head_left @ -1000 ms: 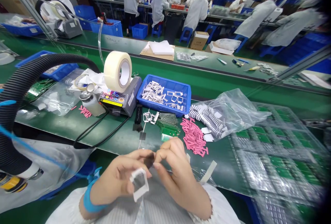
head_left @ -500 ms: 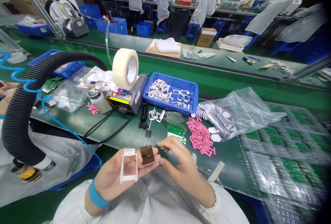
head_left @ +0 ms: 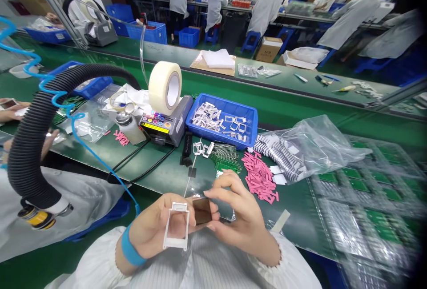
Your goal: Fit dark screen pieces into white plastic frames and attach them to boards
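Before smooth green bench [head_left: 171, 171], near centre, holding 1 hollow, rectangular white frame [head_left: 175, 242] and 1 glossy, dark square panel [head_left: 202, 211] in curled left hand [head_left: 150, 224]; at panel's right edge with half-open right hand [head_left: 245, 220], cannot tell whether gripping.

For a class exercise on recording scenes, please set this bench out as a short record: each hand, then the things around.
Left hand: holds white frame and dark panel
Right hand: at the panel's edge; grip unclear
Wristband: blue, left wrist
Blue bin: holds more frames
Tape roll: upright on grey machine
Pink strips: heaped on the bench
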`<state>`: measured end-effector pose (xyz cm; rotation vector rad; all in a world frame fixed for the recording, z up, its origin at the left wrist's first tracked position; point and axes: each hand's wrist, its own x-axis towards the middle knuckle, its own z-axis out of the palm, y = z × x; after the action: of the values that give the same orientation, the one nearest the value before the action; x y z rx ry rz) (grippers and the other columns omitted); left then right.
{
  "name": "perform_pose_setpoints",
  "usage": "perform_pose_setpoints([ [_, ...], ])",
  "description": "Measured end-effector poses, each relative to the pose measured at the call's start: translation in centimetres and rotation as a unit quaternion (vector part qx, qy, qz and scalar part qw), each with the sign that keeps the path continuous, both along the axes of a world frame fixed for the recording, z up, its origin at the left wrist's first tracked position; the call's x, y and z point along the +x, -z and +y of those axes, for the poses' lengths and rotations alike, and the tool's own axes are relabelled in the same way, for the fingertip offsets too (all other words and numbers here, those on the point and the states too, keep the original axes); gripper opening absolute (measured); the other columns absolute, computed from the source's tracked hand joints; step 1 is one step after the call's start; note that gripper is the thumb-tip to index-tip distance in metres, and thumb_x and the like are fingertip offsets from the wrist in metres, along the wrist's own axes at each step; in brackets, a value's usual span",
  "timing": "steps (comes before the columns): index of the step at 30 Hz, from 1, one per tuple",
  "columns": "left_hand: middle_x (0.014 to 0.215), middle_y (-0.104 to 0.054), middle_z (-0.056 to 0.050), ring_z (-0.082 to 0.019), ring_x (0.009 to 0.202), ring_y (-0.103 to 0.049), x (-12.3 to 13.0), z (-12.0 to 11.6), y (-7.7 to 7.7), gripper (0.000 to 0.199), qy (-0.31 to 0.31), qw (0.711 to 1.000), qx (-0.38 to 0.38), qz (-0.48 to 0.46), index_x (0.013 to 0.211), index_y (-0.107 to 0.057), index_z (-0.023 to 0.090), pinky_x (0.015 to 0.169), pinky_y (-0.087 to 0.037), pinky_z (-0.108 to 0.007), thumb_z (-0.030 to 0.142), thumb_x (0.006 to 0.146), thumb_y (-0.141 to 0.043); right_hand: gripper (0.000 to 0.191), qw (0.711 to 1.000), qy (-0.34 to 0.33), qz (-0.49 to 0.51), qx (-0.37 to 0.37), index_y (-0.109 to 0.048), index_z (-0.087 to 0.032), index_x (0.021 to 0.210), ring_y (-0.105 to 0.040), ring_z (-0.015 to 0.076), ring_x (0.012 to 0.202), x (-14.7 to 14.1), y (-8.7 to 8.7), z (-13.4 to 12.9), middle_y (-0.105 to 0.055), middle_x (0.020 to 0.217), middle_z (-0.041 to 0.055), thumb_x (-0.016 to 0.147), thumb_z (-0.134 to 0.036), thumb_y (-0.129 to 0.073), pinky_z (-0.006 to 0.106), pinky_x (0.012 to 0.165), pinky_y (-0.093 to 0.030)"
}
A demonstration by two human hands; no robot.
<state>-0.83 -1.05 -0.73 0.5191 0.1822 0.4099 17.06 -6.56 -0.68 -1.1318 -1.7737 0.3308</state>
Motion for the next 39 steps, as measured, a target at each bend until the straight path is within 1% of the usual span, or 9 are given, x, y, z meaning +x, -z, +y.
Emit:
perform_pose_setpoints([
  [3, 0.107, -0.066, -0.016, -0.031, 0.107, -0.058, -0.1, 0.3, 0.7, 0.036, 0.032, 0.999, -0.028, 0.017, 0.085, -0.071, 0.011, 0.095, -0.043, -0.046, 0.045, 0.073, -0.068, 0.028, 0.999, 0.023, -0.022, 0.040, -0.056, -0.021, 0.102, -0.051, 0.0182, 0.076, 0.8, -0.4, 0.1, -0.050, 0.082, 0.0025, 0.090, -0.045, -0.047, 0.045, 0.081, -0.037],
  [5, 0.091, -0.070, -0.014, -0.027, 0.089, -0.066, -0.2, 0.5, 1.5, 0.040, 0.064, 0.995, -0.053, 0.050, 0.086, -0.070, 0.009, 0.088, -0.047, -0.044, 0.046, 0.073, -0.067, 0.028, 0.997, 0.024, -0.054, 0.058, -0.056, -0.021, 0.103, -0.049, 0.0192, 0.080, 1.5, -1.1, 0.2, -0.049, 0.083, 0.0033, 0.090, -0.044, -0.047, 0.047, 0.083, -0.037],
  [10, 0.052, -0.065, -0.004, -0.016, 0.043, -0.060, 0.4, 0.1, 3.3, 0.048, 0.163, 0.979, -0.094, 0.076, 0.084, -0.069, 0.008, 0.074, -0.053, -0.042, 0.055, 0.073, -0.063, 0.022, 0.972, -0.070, -0.212, 0.068, -0.062, -0.022, 0.106, -0.044, 0.0211, 0.092, 2.6, -3.9, 0.7, -0.052, 0.093, 0.0068, 0.092, -0.032, -0.050, 0.045, 0.087, -0.038],
  [14, 0.041, -0.058, 0.000, -0.013, 0.035, -0.052, 1.0, -0.3, 3.0, 0.039, 0.198, 0.970, -0.087, 0.106, 0.078, -0.069, 0.009, 0.067, -0.053, -0.037, 0.045, 0.082, -0.054, 0.023, 0.945, -0.135, -0.293, 0.049, -0.062, -0.026, 0.110, -0.043, 0.0202, 0.093, 2.4, -5.2, 1.5, -0.054, 0.095, 0.0058, 0.091, -0.019, -0.052, 0.040, 0.083, -0.039],
  [23, 0.034, -0.049, 0.001, -0.012, 0.032, -0.046, 1.1, -0.6, 2.4, 0.036, 0.248, 0.951, -0.078, 0.167, 0.067, -0.069, 0.012, 0.062, -0.051, -0.036, 0.040, 0.081, -0.051, 0.023, 0.903, -0.242, -0.354, -0.014, -0.064, -0.029, 0.106, -0.045, 0.0170, 0.084, 1.8, -5.9, 2.2, -0.054, 0.092, 0.0041, 0.092, -0.020, -0.049, 0.033, 0.077, -0.037],
  [32, 0.036, -0.044, 0.003, -0.012, 0.035, -0.047, 1.0, -0.8, 2.5, 0.043, 0.233, 0.953, -0.106, 0.161, 0.071, -0.071, 0.012, 0.067, -0.050, -0.038, 0.046, 0.083, -0.048, 0.021, 0.885, -0.235, -0.402, -0.013, -0.063, -0.025, 0.103, -0.047, 0.0168, 0.082, 1.4, -6.2, 2.1, -0.056, 0.096, 0.0055, 0.092, -0.019, -0.046, 0.036, 0.081, -0.039],
  [34, 0.039, -0.050, 0.002, -0.012, 0.037, -0.049, 1.1, -1.0, 2.8, 0.037, 0.178, 0.968, -0.120, 0.131, 0.074, -0.071, 0.013, 0.063, -0.050, -0.034, 0.047, 0.080, -0.056, 0.024, 0.882, -0.228, -0.411, -0.036, -0.059, -0.023, 0.113, -0.050, 0.0206, 0.093, 1.2, -6.0, 1.5, -0.055, 0.113, 0.0094, 0.092, -0.027, -0.049, 0.038, 0.084, -0.040],
  [36, 0.045, -0.056, 0.001, -0.011, 0.039, -0.051, 1.1, -1.2, 3.0, 0.029, 0.099, 0.981, -0.124, 0.114, 0.079, -0.071, 0.016, 0.058, -0.049, -0.029, 0.042, 0.079, -0.061, 0.045, 0.888, -0.211, -0.403, -0.061, -0.049, -0.019, 0.128, -0.047, 0.0279, 0.109, 1.3, -5.4, 0.6, -0.047, 0.130, 0.0157, 0.090, -0.042, -0.051, 0.043, 0.088, -0.041],
  [39, 0.056, -0.064, -0.001, -0.012, 0.050, -0.058, 0.7, -1.1, 3.4, 0.028, 0.041, 0.986, -0.111, 0.118, 0.088, -0.071, 0.016, 0.073, -0.051, -0.032, 0.041, 0.081, -0.060, 0.066, 0.928, -0.135, -0.332, -0.101, -0.037, -0.014, 0.138, -0.040, 0.0294, 0.123, 3.1, -3.1, -0.8, -0.042, 0.137, 0.0192, 0.087, -0.054, -0.049, 0.044, 0.095, -0.040],
])
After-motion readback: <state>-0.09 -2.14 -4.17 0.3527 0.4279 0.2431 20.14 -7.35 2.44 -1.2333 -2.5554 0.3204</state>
